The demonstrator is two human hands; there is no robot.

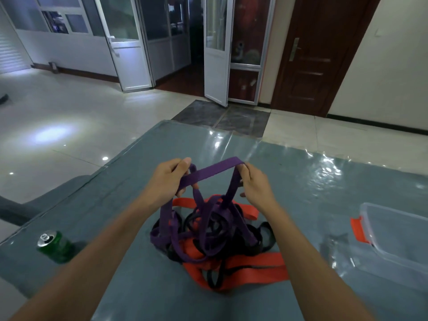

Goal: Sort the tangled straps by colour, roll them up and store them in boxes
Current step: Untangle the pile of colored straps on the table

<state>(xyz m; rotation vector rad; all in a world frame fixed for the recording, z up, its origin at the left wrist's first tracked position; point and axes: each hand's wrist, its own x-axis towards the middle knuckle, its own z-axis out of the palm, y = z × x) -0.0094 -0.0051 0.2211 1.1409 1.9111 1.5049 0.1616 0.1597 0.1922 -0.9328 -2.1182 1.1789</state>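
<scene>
Well, the biggest thing here is the grey-blue table (pixel 312 205), which lies under the tangle (pixel 215 239) of straps and carries a glossy clear sheet on top. To the right of the tangle, well apart from it, a clear plastic box (pixel 398 237) stands open. The tangle itself is a loose heap of three colours wound through each other. The wide orange strap (pixel 254 265) spreads flat along the tangle's near edge and shows again at its far side. The thin black strap (pixel 266 232) loops through the middle and out at the tangle's right edge. The purple strap (pixel 213 169) climbs out of the top of the tangle, and one taut length of it runs between my hands above the tangle's far side. My left hand (pixel 164 179) has its fingers curled round that purple length, thumb laid on top. My right hand (pixel 254 184) pinches the strap's bend between thumb and fingers, and from there the strap drops back into the tangle. To the left of the tangle, well apart, a green can (pixel 55 246) stands upright. An orange clasp (pixel 359 230) sits on the side of the box that faces the tangle.
</scene>
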